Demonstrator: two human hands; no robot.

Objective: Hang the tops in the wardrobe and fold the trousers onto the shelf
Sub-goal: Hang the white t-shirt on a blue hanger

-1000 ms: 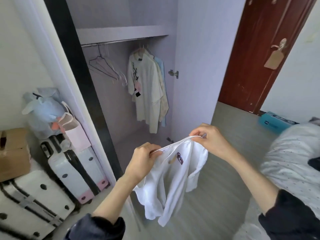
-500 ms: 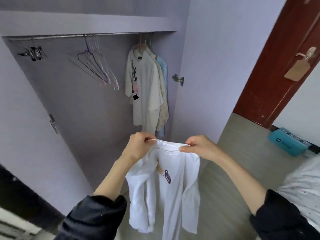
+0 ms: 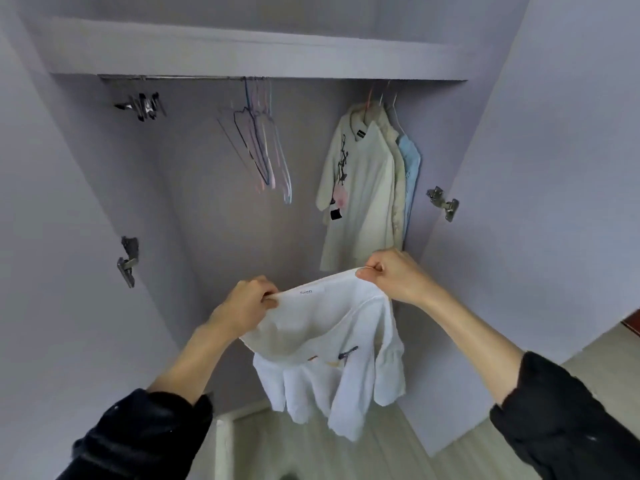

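Wardrobe [image 3: 519, 150] space fills the view, both doors swung wide so the rail [image 3: 207, 77] under the top shelf [image 3: 242, 46] is reachable. That shelf shows only its front edge from here; what lies on it cannot be told, and no trousers are in sight.

At 1 o'clock on the rail hang three tops [image 3: 367, 188] pressed together: a cream printed one in front, a pale one behind it, a light blue one at the back. At 11 o'clock a bunch of empty wire hangers [image 3: 263, 147] dangles, and at 10 o'clock a cluster of metal clip hangers [image 3: 143, 106].

At 6 o'clock, in front of the open wardrobe and below the hung tops, a white top [image 3: 329, 348] hangs from both hands. The left hand [image 3: 247, 303] and right hand [image 3: 393, 275] each pinch its neckline, pulling the opening wide, likely so a hanger can slip in; the body and sleeves hang free beneath. Fetching one of the empty hangers looks like the next step.
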